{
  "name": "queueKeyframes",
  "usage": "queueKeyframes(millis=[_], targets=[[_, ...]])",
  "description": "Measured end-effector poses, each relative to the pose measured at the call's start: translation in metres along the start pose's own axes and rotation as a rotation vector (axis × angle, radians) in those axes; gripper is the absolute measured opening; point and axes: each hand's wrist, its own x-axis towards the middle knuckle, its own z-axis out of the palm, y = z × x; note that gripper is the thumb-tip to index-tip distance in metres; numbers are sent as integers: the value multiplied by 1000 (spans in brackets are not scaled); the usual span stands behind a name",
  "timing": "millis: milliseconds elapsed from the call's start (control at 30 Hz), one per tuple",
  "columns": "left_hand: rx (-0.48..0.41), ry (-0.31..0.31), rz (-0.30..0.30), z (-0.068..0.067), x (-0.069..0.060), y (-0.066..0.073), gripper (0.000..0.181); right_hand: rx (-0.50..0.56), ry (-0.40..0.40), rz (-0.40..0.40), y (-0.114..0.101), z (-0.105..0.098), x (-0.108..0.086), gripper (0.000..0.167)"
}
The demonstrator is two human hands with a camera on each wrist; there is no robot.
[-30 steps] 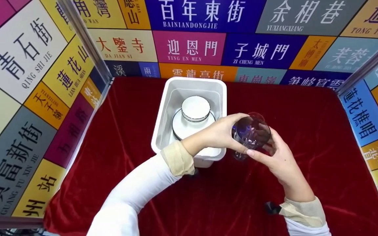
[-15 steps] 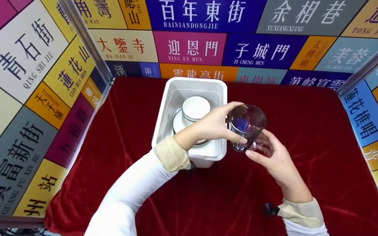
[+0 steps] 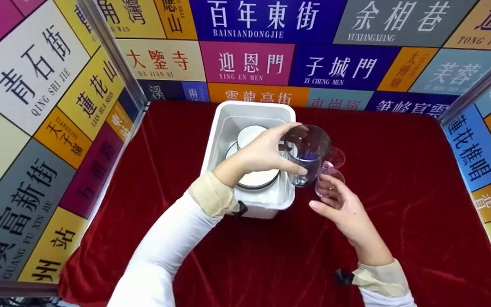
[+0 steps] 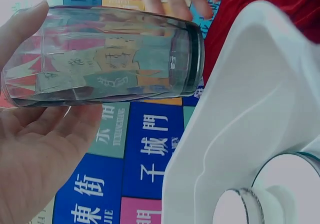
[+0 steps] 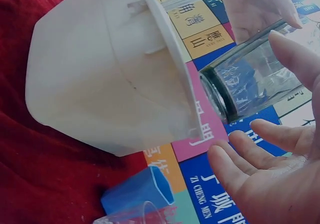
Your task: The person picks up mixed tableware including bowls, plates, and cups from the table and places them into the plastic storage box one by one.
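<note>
My left hand [image 3: 260, 155] grips a smoky glass tumbler [image 3: 311, 143] between thumb and fingers, beside the bin's right rim. In the left wrist view the tumbler [image 4: 120, 54] lies sideways across the picture, its thick dark base toward the bin. My right hand [image 3: 350, 215] is apart from the tumbler, just right of it, with fingers spread and slightly bent around nothing. The white bin [image 3: 211, 145] holds white dark-rimmed dishes: a small round one [image 3: 249, 134] on top of a wider one [image 3: 258, 180]. My left hand partly covers them in the head view.
Clear pinkish cups [image 3: 335, 157] stand on the dark red cloth [image 3: 382, 170] beyond my right fingertips. A blue cup [image 5: 137, 191] and a clear cup [image 5: 135, 216] show near the bin in the right wrist view. Printed panels [image 3: 245, 64] wall the back and sides.
My left hand has carried the tumbler left and farther back, toward the bin. My right hand, earlier at the tumbler, has come away from it. The pinkish cups are now more exposed.
</note>
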Motion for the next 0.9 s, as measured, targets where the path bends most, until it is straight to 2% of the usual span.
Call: queueKeyframes(millis=[367, 567, 733, 900], targets=[[47, 21, -63, -21, -1, -12, 96, 40, -67, 68, 9, 15, 7, 65], [14, 31, -57, -31, -1, -19, 99, 5, -62, 94, 13, 23, 12, 58], [-6, 32, -80, -36, 0, -26, 98, -19, -64, 119, 19, 29, 15, 56], [-68, 36, -87, -43, -1, -34, 94, -9, -78, 126, 23, 34, 18, 57]])
